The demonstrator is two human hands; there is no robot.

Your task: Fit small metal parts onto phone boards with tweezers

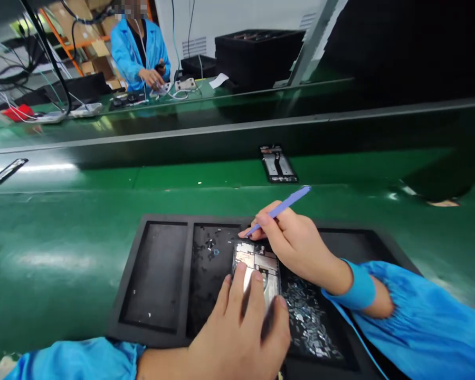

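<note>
An opened phone body (257, 264) with its circuit board showing lies on a black foam tray (126, 274) in front of me. My left hand (241, 332) grips its lower end, fingers pressed on it. My right hand (296, 243) pinches a blue plastic pry stick (285, 207) like a pen, its tip touching the phone's upper left corner.
The tray's right compartment holds several small metal parts (309, 316); the left compartment (154, 274) holds only specks. Another phone frame (277, 164) lies on the green conveyor belt, a dark strip (7, 171) at far left. A person in a blue coat (140, 50) works across the line beside black bins (257, 53).
</note>
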